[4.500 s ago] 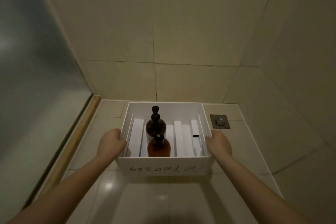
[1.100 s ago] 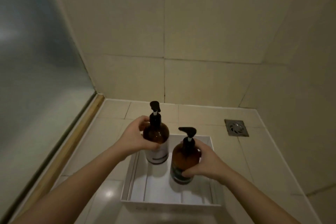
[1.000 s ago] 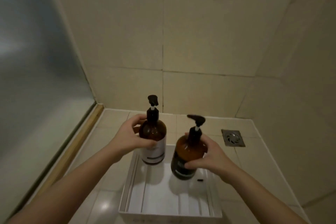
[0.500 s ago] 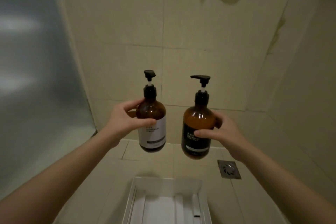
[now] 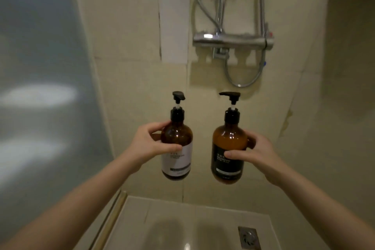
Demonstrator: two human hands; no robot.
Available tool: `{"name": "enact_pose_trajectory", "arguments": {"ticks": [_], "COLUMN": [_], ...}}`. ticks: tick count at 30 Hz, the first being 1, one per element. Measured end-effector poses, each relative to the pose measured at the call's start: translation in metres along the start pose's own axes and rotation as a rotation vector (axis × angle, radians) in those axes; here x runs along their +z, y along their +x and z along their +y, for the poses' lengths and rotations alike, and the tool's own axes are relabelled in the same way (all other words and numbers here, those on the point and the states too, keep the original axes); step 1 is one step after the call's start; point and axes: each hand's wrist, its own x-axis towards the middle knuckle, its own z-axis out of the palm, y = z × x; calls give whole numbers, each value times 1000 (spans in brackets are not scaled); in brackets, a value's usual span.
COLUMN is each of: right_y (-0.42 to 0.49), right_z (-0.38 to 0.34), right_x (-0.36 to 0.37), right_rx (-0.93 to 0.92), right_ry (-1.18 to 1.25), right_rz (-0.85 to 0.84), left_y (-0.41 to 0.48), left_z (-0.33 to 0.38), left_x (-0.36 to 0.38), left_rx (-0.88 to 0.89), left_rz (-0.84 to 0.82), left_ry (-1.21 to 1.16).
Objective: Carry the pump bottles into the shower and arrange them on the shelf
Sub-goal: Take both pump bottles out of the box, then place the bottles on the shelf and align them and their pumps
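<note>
Grip, left: your left hand clasps the shoulder of the white-label pump bottle, thumb across the front and fingers behind. The bottle is upright in mid-air, centre of frame.
Grip, right: your right hand grasps the black-label pump bottle, thumb lying on the label. It is upright, level with the other bottle and just beside it, a gap between them; its spout points frame-left.
Tiled wall: beige, fills the middle of the frame behind both bottles.
Glass panel: frosted, covers the left side of the frame.
Floor: pale tile along the lower centre, well below the bottles.
Recess: set into the right-hand wall, upper right of frame; you cannot see inside it.
Mixer bar: chrome, horizontal, upper centre, above the black-label bottle.
Hose: chrome loop hanging under the bar.
Drain: square metal grate, lower right of the floor.
</note>
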Motion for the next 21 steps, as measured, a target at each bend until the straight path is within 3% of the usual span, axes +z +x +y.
{"name": "enact_pose_trajectory", "arguments": {"ticks": [13,21], "right_y": [6,1], "right_z": [-361,-475], "right_x": [-117,-163], "right_rx": [-85,-102], "right_ry": [-19,-6], "right_rz": [-11,62], "left_y": [53,67], "left_z": [371,504], "left_x": [-91,-116], "left_rx": [53,124], "left_rz": [39,-31], "left_ry": [-75,-60]}}
